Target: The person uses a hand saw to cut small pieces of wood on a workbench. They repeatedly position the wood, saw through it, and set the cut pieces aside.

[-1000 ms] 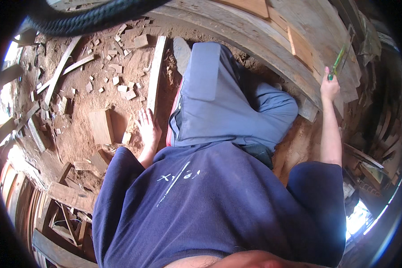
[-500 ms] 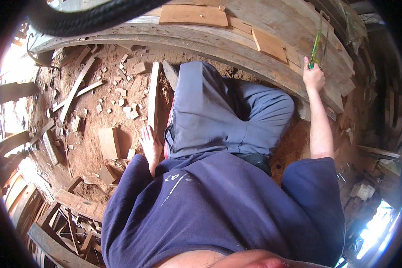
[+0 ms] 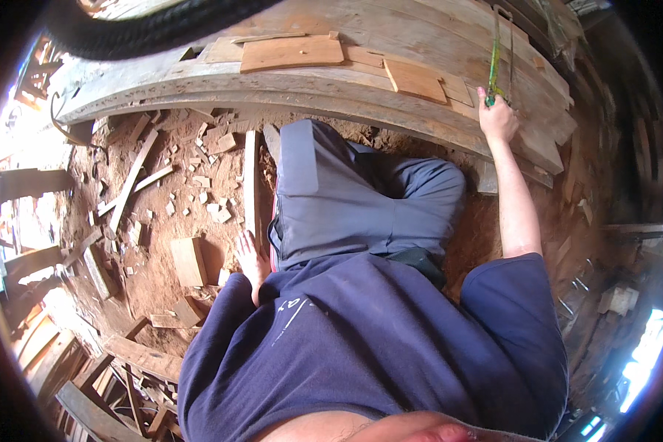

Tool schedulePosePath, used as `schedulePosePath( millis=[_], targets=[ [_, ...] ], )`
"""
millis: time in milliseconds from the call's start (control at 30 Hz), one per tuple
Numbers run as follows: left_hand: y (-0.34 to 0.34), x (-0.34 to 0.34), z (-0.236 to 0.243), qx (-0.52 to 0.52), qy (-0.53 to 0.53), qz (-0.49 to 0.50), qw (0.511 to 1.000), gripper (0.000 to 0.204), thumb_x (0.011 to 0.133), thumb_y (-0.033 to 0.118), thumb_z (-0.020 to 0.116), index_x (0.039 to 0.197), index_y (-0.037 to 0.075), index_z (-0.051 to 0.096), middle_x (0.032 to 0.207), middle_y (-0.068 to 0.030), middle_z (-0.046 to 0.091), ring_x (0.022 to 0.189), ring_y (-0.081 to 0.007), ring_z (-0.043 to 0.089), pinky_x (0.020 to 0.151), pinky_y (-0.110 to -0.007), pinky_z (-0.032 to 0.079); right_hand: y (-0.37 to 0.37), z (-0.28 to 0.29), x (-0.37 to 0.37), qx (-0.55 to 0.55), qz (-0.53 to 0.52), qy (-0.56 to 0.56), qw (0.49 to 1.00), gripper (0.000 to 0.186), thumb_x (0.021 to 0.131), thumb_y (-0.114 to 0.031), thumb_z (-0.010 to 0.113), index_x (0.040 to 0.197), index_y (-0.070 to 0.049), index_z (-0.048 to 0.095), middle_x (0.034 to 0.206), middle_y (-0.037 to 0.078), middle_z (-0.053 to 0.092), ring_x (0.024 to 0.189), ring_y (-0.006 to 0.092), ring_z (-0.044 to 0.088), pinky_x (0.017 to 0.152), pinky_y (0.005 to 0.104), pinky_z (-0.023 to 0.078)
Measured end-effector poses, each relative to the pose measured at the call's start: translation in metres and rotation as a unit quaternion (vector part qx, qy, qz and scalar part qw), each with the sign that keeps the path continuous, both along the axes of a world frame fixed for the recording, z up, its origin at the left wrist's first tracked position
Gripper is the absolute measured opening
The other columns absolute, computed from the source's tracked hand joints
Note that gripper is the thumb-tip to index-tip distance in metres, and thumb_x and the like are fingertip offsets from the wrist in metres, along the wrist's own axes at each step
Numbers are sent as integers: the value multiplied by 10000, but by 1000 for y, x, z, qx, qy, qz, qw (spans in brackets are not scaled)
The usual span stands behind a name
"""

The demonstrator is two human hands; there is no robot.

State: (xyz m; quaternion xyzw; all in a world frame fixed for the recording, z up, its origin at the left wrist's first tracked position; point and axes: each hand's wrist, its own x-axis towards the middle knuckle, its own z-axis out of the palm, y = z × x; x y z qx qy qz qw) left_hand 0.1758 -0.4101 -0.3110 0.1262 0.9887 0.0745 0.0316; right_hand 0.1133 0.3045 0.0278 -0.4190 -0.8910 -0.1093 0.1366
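My right hand (image 3: 498,120) grips the green handle of a hacksaw (image 3: 494,66) at the right end of the wooden planks. The saw's narrow frame points away from me over the planks, and its far end lies near their back edge. My left hand (image 3: 251,259) rests with fingers stretched out and spread, low on the left by my hip. It holds nothing and lies just below the near end of a long pale wood strip (image 3: 251,180). Whether it touches that strip I cannot tell.
Two flat wood pieces, a wider board (image 3: 291,54) and a smaller board (image 3: 414,79), lie on the plank platform (image 3: 199,85) ahead. Small offcuts (image 3: 217,212) and a wood block (image 3: 189,261) litter the dirt at left. Scrap timber (image 3: 99,412) is piled lower left.
The whole view has shifted, so the planks and boards appear further left. My right hand still grips the hacksaw, and my left hand stays low beside the strip.
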Motion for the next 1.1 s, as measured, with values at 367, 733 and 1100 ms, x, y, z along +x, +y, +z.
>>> schedulePosePath(
  millis=[367, 733, 1100],
  targets=[
    [-39, -20, -49, -80, 111, -180, 974, 760, 958, 207, 505, 1626, -21, 226, 1683, -219, 251, 1557, -388, 251, 1284, -483, 241, -2, 6, 10, -40, 25, 28, 998, 678, 983, -732, 449, 895, -105, 691, 824, 189, 747, 801, 402, 749, 657, 538, 572],
    [-39, -16, -45, -41, -59, -128, 989, 822, 964, 246, 495, 1651, -10, 123, 1700, -235, 200, 1576, -409, 189, 1285, -468, 216, -5, 5, 8, -25, 32, 54, 998, 681, 980, -727, 462, 893, -94, 697, 814, 202, 744, 794, 419, 747, 656, 542, 579],
    [-37, -20, -39, 29, -68, -75, 994, 649, 1023, 198, 531, 1590, -17, 299, 1673, -242, 250, 1542, -464, 230, 1259, -532, 239, -6, 4, 11, -4, 48, 59, 997, 670, 991, -714, 458, 896, -103, 717, 770, 173, 744, 747, 375, 759, 608, 491, 584]
  ],
)
